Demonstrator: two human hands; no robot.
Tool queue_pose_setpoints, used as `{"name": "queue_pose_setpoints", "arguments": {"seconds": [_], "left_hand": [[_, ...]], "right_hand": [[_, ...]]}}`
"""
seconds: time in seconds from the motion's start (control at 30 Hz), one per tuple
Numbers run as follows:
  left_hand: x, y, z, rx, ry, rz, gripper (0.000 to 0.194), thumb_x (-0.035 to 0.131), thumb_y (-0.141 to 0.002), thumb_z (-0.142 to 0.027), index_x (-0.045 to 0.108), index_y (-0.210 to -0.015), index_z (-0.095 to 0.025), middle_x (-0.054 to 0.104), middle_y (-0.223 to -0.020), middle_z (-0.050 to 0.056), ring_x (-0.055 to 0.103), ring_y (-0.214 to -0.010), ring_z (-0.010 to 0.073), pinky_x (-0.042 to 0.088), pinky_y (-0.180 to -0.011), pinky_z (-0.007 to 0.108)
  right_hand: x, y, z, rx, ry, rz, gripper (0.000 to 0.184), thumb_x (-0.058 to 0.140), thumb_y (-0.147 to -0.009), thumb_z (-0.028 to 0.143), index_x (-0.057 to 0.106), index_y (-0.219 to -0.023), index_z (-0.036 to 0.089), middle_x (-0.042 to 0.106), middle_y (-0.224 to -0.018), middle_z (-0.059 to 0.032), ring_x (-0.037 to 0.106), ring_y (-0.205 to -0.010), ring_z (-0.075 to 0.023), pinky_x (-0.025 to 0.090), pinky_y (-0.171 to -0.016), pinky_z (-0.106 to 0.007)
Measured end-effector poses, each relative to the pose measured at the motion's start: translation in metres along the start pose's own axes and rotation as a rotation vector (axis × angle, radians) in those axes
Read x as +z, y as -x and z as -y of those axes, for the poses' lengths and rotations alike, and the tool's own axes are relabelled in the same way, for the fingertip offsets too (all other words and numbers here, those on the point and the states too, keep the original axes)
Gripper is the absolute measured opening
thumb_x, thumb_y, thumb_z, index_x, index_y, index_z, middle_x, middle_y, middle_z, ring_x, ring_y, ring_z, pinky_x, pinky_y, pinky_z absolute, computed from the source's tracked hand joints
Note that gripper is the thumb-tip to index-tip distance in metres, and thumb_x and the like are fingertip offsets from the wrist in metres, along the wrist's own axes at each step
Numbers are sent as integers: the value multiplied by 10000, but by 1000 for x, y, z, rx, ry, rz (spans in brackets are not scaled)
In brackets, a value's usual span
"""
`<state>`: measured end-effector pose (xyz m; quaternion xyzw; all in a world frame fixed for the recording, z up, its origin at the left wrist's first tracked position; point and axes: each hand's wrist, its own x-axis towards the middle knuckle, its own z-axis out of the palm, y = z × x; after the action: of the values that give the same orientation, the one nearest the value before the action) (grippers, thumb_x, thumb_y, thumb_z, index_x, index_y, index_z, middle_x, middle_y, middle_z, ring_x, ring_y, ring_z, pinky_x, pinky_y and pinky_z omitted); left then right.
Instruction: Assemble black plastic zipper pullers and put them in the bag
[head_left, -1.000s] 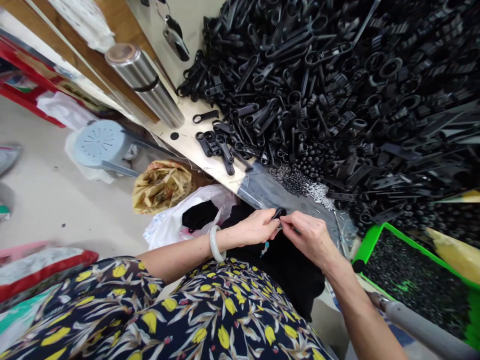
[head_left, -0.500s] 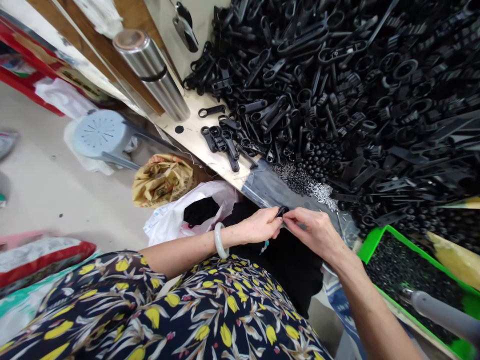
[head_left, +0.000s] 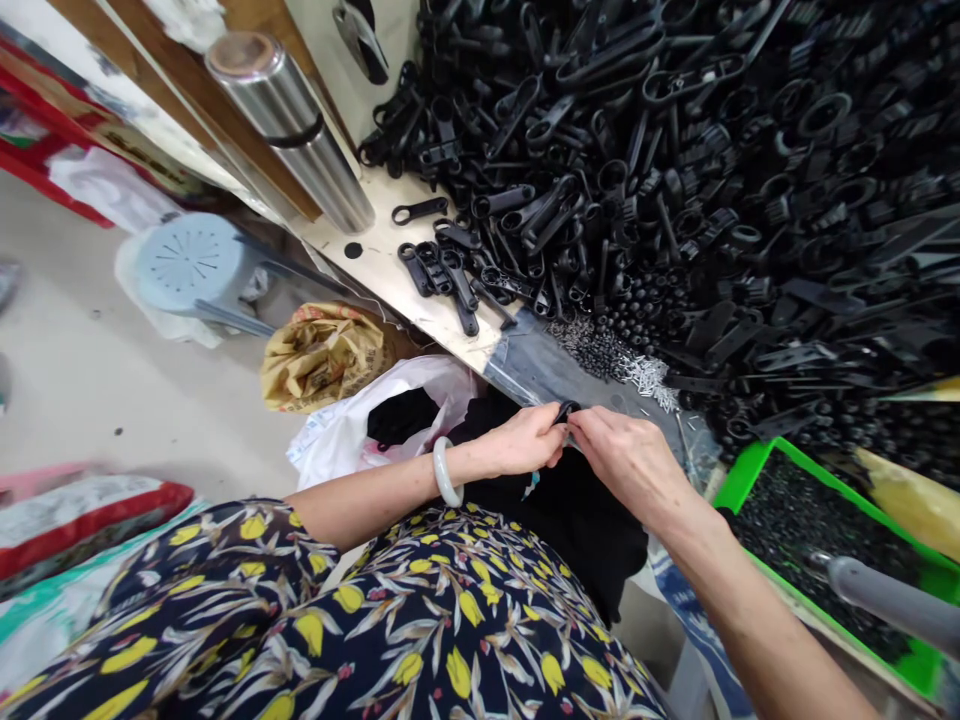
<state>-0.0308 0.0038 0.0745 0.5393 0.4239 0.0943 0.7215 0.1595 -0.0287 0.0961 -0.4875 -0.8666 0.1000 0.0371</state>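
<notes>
My left hand [head_left: 529, 440] is closed round a small black plastic part [head_left: 565, 411], whose curved end shows above the fingers. Pressed up against that part, the fingertips of my right hand [head_left: 619, 448] are pinched together; whatever lies between them is too small to make out. Both hands are over the black cloth on my lap [head_left: 577, 530], just off the table edge. Near them on a grey mat [head_left: 532, 358] lie small silver pins [head_left: 649, 380] and little black round pieces [head_left: 600, 362]. Several black ringed handles [head_left: 442, 280] rest on the table to the left.
A huge heap of black plastic parts [head_left: 637, 130] covers the table beyond. A steel flask [head_left: 300, 135] stands at the left. At the right are a green tray [head_left: 739, 470] and a grey-handled tool [head_left: 892, 600]. Bags [head_left: 322, 360] and a blue stool [head_left: 191, 262] stand on the floor.
My right fingers have closed in a little on the black part, and both hands sit slightly higher in view. My left hand keeps its hold. The camera view has shifted slightly.
</notes>
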Motion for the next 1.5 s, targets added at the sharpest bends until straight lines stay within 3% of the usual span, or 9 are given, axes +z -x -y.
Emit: {"name": "queue_pose_setpoints", "arguments": {"seconds": [0.3,0.5,0.63,0.8,0.9,1.1,1.27,1.37,1.5], "left_hand": [[-11,-3,2,-33,492,247,134,564,-756,-187,475,-855,-198,516,-637,-42,403,-469,60,172,-450,207],[-8,-4,4,-28,580,227,217,692,-705,-198,489,-778,-184,459,-620,-61,426,-514,55,232,-492,202],[-11,-1,4,-15,592,288,250,742,-731,-206,533,-862,-170,563,-723,-17,478,-565,67,242,-498,210],[-15,2,6,-17,611,343,376,764,-784,-221,574,-1102,-157,607,-809,-1,484,-590,68,272,-524,209],[-16,5,6,-31,612,310,503,774,-787,-236,553,-1233,-164,612,-820,-4,491,-596,74,284,-534,208],[-13,11,-5,17,346,166,490,646,-935,-549,588,-1241,-171,570,-744,-27,445,-542,84,261,-498,222],[-8,5,-19,278,-115,-194,303,617,-960,-497,637,-918,-197,526,-617,-36,460,-570,121,342,-562,240],[-3,-2,-26,260,1,-239,320,610,-958,-510,641,-1011,-196,507,-593,-57,413,-505,106,317,-522,235],[1,-9,-33,106,373,-61,405,699,-912,-459,605,-1189,-179,628,-737,-26,528,-585,102,379,-564,222]], "right_hand": [[-14,-23,23,48,231,195,175,609,-902,1,604,-860,170,658,-768,-76,672,-672,-210,345,-499,-309],[-4,-26,43,160,295,159,133,613,-895,11,659,-916,134,688,-845,-138,705,-744,-252,422,-514,-308],[-3,-19,23,213,28,91,109,626,-943,78,686,-908,161,741,-877,-99,733,-795,-223,509,-628,-276],[5,4,-5,310,-585,-231,168,590,-1018,213,756,-1039,222,809,-924,-10,761,-731,-149,569,-718,-231],[16,19,-4,398,-674,-382,183,616,-1019,314,766,-1060,218,802,-872,-21,747,-667,-164,582,-683,-256],[11,51,-16,467,-396,-492,204,594,-1035,341,759,-1065,225,795,-991,-50,746,-821,-190,575,-787,-299],[-21,66,-54,697,-18,-631,249,530,-1052,313,743,-1134,211,743,-1047,-67,700,-818,-189,519,-740,-293],[-29,62,-67,694,121,-564,251,506,-1070,286,735,-1145,216,708,-1071,-65,682,-867,-183,481,-738,-276],[-23,51,-75,590,223,-347,255,482,-1081,217,725,-1158,214,689,-1078,-67,648,-949,-186,433,-763,-278]]}}
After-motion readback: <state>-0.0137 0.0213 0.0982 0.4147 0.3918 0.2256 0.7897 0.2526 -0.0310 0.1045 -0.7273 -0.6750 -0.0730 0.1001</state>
